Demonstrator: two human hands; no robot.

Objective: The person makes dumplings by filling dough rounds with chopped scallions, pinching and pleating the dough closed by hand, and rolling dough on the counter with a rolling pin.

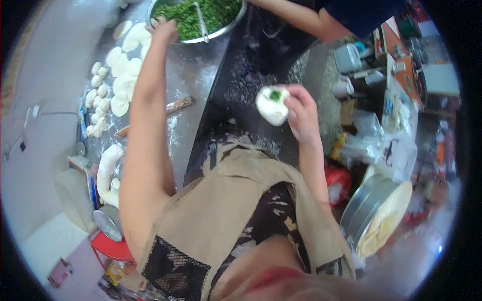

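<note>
My right hand (pixel 302 111) pinches a white dough bun (pixel 271 111) at its right side, holding it up in front of my apron. Green chopped filling (pixel 275 95) shows at the bun's top opening. My left hand (pixel 163 31) reaches far forward to the near left rim of a metal bowl (pixel 221 34) full of chopped greens (pixel 175 17). Its fingers look apart, beside flat dough rounds (pixel 133 39); whether they touch the rim or the dough is unclear. A light-coloured spoon (pixel 201 22) stands in the greens.
Left of my left arm lie more dough rounds (pixel 119 103), dough balls (pixel 100 104) and a curved dough rope (pixel 106 168). A floured wooden rolling pin (pixel 180 105) passes behind that arm. A co-worker's arm (pixel 296 17) enters top right. Round metal steamers (pixel 359 213) stand lower right.
</note>
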